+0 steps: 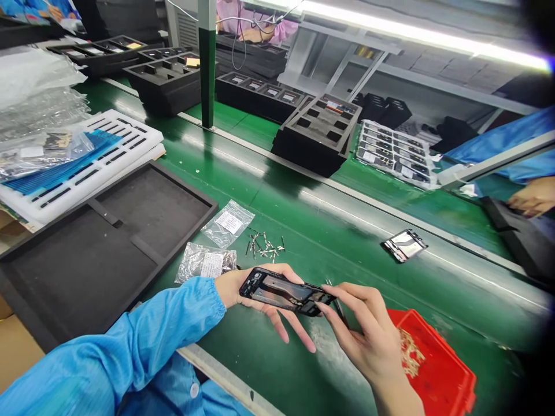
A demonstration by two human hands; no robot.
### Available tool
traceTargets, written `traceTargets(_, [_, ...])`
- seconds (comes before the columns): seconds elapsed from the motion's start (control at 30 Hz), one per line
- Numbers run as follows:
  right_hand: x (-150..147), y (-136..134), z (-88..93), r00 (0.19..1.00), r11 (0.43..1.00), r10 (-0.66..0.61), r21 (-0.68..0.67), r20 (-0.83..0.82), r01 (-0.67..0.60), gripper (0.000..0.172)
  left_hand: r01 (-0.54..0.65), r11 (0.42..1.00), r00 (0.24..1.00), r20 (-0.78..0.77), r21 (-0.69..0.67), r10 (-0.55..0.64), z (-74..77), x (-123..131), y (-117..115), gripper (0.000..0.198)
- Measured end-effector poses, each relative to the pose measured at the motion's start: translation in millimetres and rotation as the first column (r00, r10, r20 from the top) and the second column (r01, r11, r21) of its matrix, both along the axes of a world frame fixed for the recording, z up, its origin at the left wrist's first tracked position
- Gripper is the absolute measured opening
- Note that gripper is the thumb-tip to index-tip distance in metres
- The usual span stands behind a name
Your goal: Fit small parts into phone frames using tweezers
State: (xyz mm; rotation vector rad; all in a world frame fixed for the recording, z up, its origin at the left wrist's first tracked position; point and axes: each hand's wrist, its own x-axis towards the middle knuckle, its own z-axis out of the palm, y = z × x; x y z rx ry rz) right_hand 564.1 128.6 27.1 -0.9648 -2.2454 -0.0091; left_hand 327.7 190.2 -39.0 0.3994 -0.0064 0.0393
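A black opened phone housing (280,292), with its inner metal and flex parts showing, lies tilted across the palm of my left hand (234,289). The left thumb rests along its far edge, and some fingers stretch out below it. At the phone's right end, the thumb and index finger of my right hand (364,323) pinch the edges. A slim dark tool (340,312), perhaps tweezers, shows under the right fingers; its hold is partly hidden. Small loose metal and black parts (265,247) lie on the green bench beyond, beside two labelled plastic bags (229,222).
A red bin (451,370) with small gold-coloured parts stands at my right. A large black tray (78,254) lies left. Another phone housing (405,245) sits farther right. Black foam trays (321,127) and a divider post (207,69) stand behind. A co-worker's hand (534,197) is at far right.
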Motion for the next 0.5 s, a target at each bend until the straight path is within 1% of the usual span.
traceTargets(0.1, [-3.2,0.6,-5.8,0.998,0.997,-0.056,0.061,0.0,0.055,0.036,-0.005,0.999,1.0,-0.028,-0.033,0.004,9.3,-2.0,-2.6,0.063])
traceTargets(0.2, [-8.4,-0.5,-11.3,0.995,0.981,-0.087,0.17,-0.046,0.094,0.043,-0.016,0.999,1.0,-0.022,-0.031,0.015,13.4,-0.2,-5.2,0.068])
traceTargets(0.3, [-12.7,-2.3,-17.0,0.992,0.948,-0.114,0.293,-0.05,0.123,0.062,-0.058,0.998,0.998,-0.003,-0.037,0.058,11.7,3.9,-6.9,0.074])
traceTargets(0.37, [-12.8,-3.1,-20.8,0.993,0.926,-0.11,0.359,-0.049,0.12,0.075,-0.06,0.997,0.998,0.008,-0.045,0.061,9.0,6.7,-7.4,0.078])
traceTargets(0.4, [-11.6,-3.2,-22.7,0.994,0.918,-0.098,0.382,-0.049,0.11,0.079,-0.05,0.997,0.999,0.013,-0.053,0.05,7.5,7.8,-7.6,0.081])
traceTargets(0.43, [-9.6,-3.2,-24.7,0.995,0.914,-0.087,0.394,-0.05,0.1,0.079,-0.037,0.997,0.999,0.018,-0.065,0.038,6.2,8.6,-7.8,0.084])
traceTargets(0.5, [-4.2,-3.0,-29.1,0.996,0.928,-0.085,0.361,-0.033,0.091,0.072,-0.022,0.995,1.0,0.02,-0.101,0.024,4.3,9.5,-8.2,0.09])
